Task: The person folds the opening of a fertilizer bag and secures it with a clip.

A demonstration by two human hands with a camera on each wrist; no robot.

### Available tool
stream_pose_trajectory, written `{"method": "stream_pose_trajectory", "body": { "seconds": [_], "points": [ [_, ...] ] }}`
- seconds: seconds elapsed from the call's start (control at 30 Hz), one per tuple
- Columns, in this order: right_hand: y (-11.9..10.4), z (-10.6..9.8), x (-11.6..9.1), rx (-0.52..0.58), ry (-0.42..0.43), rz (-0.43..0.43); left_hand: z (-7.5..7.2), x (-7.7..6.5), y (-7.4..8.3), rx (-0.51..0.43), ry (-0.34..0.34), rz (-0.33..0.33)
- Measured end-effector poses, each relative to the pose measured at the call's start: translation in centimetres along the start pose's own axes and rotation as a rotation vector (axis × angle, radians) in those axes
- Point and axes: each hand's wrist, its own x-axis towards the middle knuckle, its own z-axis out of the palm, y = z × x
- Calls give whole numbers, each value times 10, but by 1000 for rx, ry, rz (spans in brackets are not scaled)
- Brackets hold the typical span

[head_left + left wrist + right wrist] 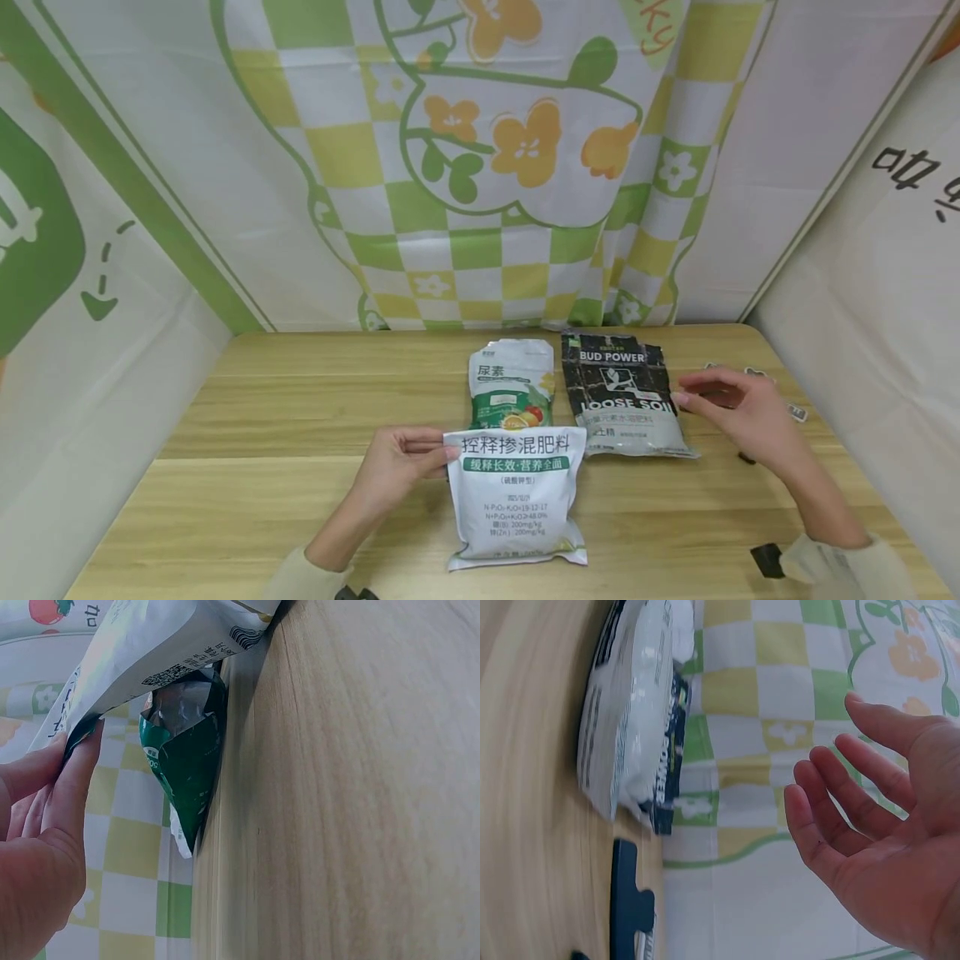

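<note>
Your head view facing forward-down over the table (300,383), sideways wrist views close by left hand (45,840) and right hand (889,859), all sharing the curtain (525,283).

White fertilizer bag (517,498): plastic film, smooth, faint sheen. BUD POWER bag (626,393): plastic film, creased, glossy. Green-and-white bag (512,383): crinkled plastic film. Table (300,408): wood-grained, smooth. Backdrop (480,250): cloth, matt.

On the white bag (510,504) you can read 控释掺混肥料, then 缓释长效·营养全面 on its green band (515,464), (硫酸钾型), 19-12-17, 48.0%, and 200mg/kg for both B and Zn; the left wrist view shows you its QR code and barcode. Your black-and-grey bag (618,379) says BUD POWER and LOOSE SOI, the ending unclear. The green-and-white bag (512,379) reads 尿素; the curtain (476,279) shows you "cky", and the right-hand cloth (862,275) 如.
</note>
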Motion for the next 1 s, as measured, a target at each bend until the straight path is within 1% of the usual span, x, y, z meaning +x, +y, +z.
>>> {"method": "stream_pose_trajectory", "body": {
  "seconds": [0.1,0.23,0.43,0.57,0.7,0.83,1.0],
  "points": [
    [5,-5,3,-31,12,8,0,0,0,1,14,-7],
    [11,-10,7,-59,31,-2,0,1,0,-2,26,-14],
    [21,-18,9,-82,20,3,0,0,1,-1,26,-12],
    [32,-20,13,-111,12,-24,0,0,1,4,25,-8],
    [45,-21,20,-149,1,-31,1,0,2,2,27,-11],
    [58,-22,28,-201,-23,-8,1,0,1,-4,23,-10],
    [71,-21,37,-252,-106,76,1,0,3,-1,26,-14]
  ]
}}
